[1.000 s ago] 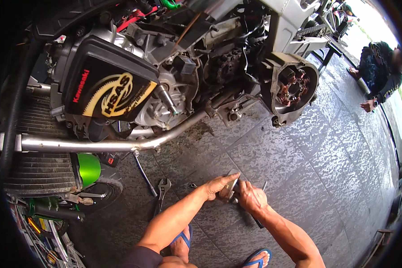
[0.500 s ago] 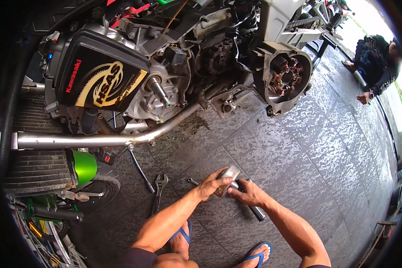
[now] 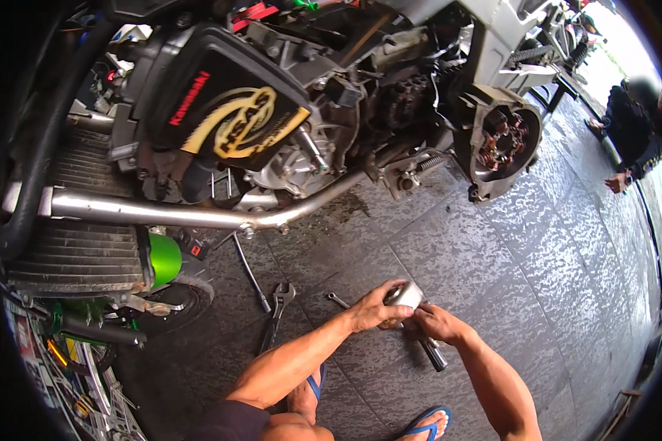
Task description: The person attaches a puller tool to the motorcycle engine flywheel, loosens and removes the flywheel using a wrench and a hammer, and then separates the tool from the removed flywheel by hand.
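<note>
A rounded silver metal part [image 3: 407,294] is gripped in my left hand [image 3: 375,307], fingers over its top and thumb along its side. Closed against the near right side of that part is my right hand [image 3: 441,324]; what its fingers hold is hidden. From under the right hand a bar with a dark cylindrical end [image 3: 435,356] slants down. Whether that bar is held or lies on the floor I cannot tell. To the left of my hands, an adjustable wrench [image 3: 280,305], a small spanner [image 3: 337,300] and a long socket handle [image 3: 251,273] lie on the tiles.
A partly dismantled motorcycle engine [image 3: 301,140] and frame tube [image 3: 162,213] span the far side. An open round casing with copper windings [image 3: 504,143] hangs at its right. Another person [image 3: 632,132] sits at the far right. My sandalled feet [image 3: 426,424] are below on the dark tiles [image 3: 493,294].
The view has shifted, moving the motorcycle rightward in the picture. My left hand has turned the metal part, and my right hand has drawn its fingers together against it.
</note>
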Motion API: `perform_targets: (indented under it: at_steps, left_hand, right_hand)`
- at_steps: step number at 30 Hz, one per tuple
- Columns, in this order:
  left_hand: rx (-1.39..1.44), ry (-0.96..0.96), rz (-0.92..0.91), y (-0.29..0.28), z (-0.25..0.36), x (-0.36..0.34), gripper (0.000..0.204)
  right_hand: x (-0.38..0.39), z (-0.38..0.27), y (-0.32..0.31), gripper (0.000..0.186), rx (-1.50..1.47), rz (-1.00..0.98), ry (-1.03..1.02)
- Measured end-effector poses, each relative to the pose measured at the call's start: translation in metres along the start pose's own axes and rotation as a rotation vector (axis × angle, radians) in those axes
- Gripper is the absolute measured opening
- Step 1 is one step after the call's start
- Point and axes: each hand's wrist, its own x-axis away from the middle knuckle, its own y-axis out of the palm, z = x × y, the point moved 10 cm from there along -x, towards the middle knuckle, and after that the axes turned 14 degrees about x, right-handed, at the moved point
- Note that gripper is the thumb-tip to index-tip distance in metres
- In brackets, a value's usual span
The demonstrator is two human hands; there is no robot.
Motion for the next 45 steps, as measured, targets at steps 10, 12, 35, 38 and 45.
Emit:
perform_targets:
  at_steps: [10,12,35,38,45]
  left_hand:
    - [-0.387,0.015,-0.169,0.019,0.023,0.014,0.093]
    - [-0.32,-0.05,-0.184,0.023,0.014,0.011,0.093]
    - [-0.116,-0.042,-0.138,0.022,0.03,0.025,0.089]
    - [-0.116,-0.002,-0.128,0.016,0.03,0.024,0.089]
    - [-0.146,0.031,-0.109,0.005,0.023,0.021,0.092]
  right_hand:
    - [0.025,-0.007,0.018,0.053,-0.63,-0.324,0.104]
    - [0.02,0.009,0.027,0.049,-0.677,-0.312,0.073]
    - [0.016,-0.003,0.055,0.064,-1.163,-0.314,0.054]
    - [0.018,-0.021,0.03,0.062,-0.638,-0.013,-0.063]
    - [0.023,-0.004,0.051,0.05,-0.71,-0.302,0.2]
